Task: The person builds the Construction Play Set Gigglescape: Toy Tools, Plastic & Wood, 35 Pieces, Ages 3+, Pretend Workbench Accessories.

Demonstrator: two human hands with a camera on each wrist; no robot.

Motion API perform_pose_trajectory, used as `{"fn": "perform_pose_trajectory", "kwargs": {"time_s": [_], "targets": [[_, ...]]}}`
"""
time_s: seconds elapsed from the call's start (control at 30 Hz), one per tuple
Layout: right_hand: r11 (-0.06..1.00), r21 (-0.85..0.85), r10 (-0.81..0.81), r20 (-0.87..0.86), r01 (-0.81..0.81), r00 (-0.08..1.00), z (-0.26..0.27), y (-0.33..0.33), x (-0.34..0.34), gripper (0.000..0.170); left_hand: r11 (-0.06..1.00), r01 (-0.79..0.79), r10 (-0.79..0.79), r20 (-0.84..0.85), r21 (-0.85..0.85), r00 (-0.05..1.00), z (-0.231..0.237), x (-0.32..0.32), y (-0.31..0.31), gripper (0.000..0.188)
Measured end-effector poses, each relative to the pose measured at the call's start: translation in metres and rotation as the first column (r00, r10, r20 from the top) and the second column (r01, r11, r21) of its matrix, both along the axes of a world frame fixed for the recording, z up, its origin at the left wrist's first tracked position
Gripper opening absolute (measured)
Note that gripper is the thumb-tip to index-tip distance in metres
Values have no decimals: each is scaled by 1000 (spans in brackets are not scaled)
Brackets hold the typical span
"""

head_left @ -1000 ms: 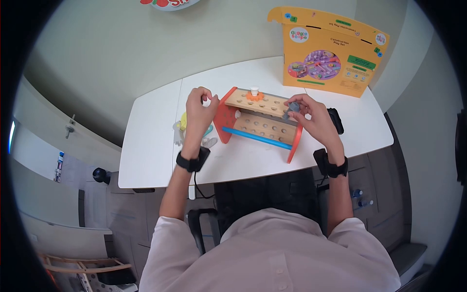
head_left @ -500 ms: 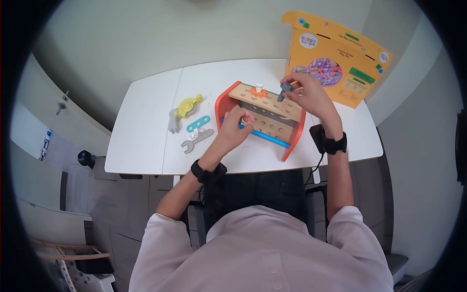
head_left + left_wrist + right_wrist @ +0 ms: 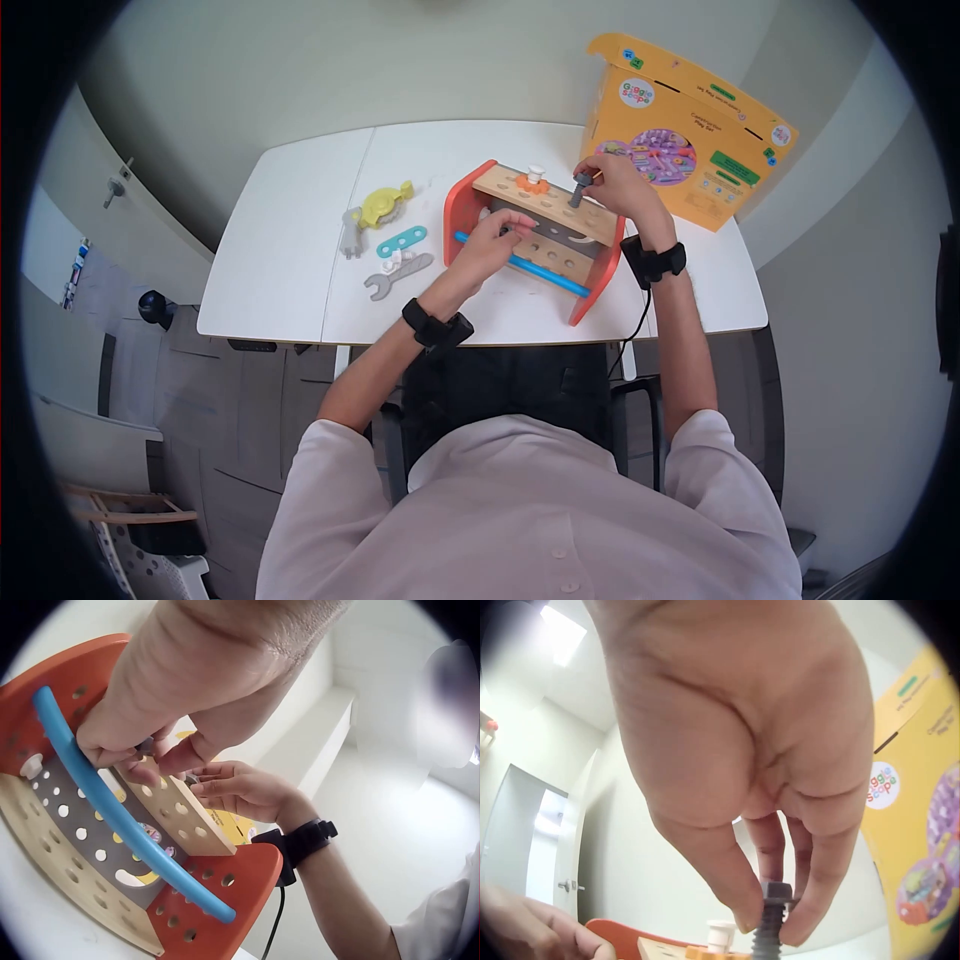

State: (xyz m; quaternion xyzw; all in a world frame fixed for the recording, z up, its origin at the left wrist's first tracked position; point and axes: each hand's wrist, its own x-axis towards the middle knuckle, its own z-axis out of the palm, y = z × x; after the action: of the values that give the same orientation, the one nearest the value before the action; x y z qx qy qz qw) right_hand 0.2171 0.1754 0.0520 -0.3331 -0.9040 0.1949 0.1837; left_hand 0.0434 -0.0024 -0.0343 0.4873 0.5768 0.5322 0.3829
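Pinched by the right hand point(image 3: 628, 192) is a dark grey bolt point(image 3: 578, 194), head up, its threaded shank pointing down at the wooden top board point(image 3: 507, 184) of the toy workbench; whether its tip is in a hole cannot be told. In the right wrist view, thumb and fingers flank the bolt point(image 3: 768, 934) near its head. Fingers curled, the left hand point(image 3: 484, 254) is in front of the bench, above the blue bar point(image 3: 550, 277). A small dark grey piece point(image 3: 145, 747) shows between its fingertips in the left wrist view. An orange gear point(image 3: 530, 185) with a white peg point(image 3: 537, 173) sits on the board.
Left of the bench on the white table point(image 3: 290, 220) lie a yellow toy saw point(image 3: 380, 207), a grey piece point(image 3: 351, 236), a teal strip point(image 3: 402, 242) and a grey wrench point(image 3: 398, 275). The yellow box point(image 3: 690, 130) stands behind, at the right.
The left hand has moved right, from the bench's left side to its front. The right hand has brought the bolt from the right end over the top board, shank down. The head view has shifted.
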Motion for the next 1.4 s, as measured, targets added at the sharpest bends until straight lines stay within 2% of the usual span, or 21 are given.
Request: {"fn": "perform_pose_trajectory", "kwargs": {"time_s": [0.1,0.23,0.3,0.33,0.4,0.43,0.5,0.53,0.63,0.7,0.77,0.83,0.87,0.9,0.97,1.07,1.1,1.17,1.2,1.27,1.4], "targets": [[1000,19,-12,-12,13,1000,-1,1,3,33,999,41,-41,-27,-12,999,-6,-4,10,29],[999,53,-12,53,10,999,0,1,6,35,993,114,-112,113,-18,987,-4,0,15,29],[991,38,126,87,-130,988,-3,7,13,45,992,124,-118,172,-28,978,-6,0,19,29],[991,38,125,87,-129,988,-2,2,15,45,992,123,-117,163,-24,980,-8,-1,22,29],[987,120,80,231,-110,970,-4,-11,26,63,992,123,-118,156,-25,981,-14,-2,27,31],[987,115,79,233,-108,969,6,-21,26,63,994,100,-87,196,-54,977,-12,0,28,30],[989,-139,105,430,-50,897,30,-42,20,82,993,83,-60,233,-89,971,-14,-1,33,30],[988,-145,105,429,-46,897,24,-41,18,82,992,83,-59,239,-94,969,-15,-3,37,31],[982,-118,185,508,-145,841,1,-39,16,86,991,75,-49,218,-114,975,-16,-6,41,31],[991,100,26,525,-92,851,-11,-58,20,91,990,63,-38,191,-126,981,-14,-8,44,29],[989,131,-7,464,-61,886,-16,-76,22,88,994,43,-49,-62,-98,997,-13,-7,45,27],[991,120,13,312,-54,950,-22,-88,22,82,995,48,-53,-55,-88,997,-5,0,42,25],[992,128,-40,258,7,965,-23,-100,19,76,996,56,-60,-52,-72,997,-1,5,40,24],[992,122,-39,257,8,966,-26,-104,12,76,995,57,-61,-52,-77,997,-2,7,42,24],[979,175,-140,203,104,969,-31,-107,2,73,994,66,-57,114,-83,992,-3,8,47,25],[940,252,-247,45,229,968,-51,-106,-6,72,984,107,-80,177,-145,981,-1,6,50,30],[942,248,-243,46,225,969,-56,-102,-7,72,983,103,-75,178,-150,981,0,6,50,30],[925,295,-227,-76,239,971,-57,-91,-5,58,971,121,-79,203,-208,976,9,7,48,33],[928,292,-220,-73,231,973,-58,-87,-1,58,971,115,-70,206,-211,976,3,6,53,33],[948,287,-142,-12,139,990,-44,-88,2,39,977,157,-86,403,-147,911,-6,7,61,40],[936,304,-194,28,176,981,-49,-96,-5,31,969,175,-85,432,-173,898,0,15,66,44]]}}
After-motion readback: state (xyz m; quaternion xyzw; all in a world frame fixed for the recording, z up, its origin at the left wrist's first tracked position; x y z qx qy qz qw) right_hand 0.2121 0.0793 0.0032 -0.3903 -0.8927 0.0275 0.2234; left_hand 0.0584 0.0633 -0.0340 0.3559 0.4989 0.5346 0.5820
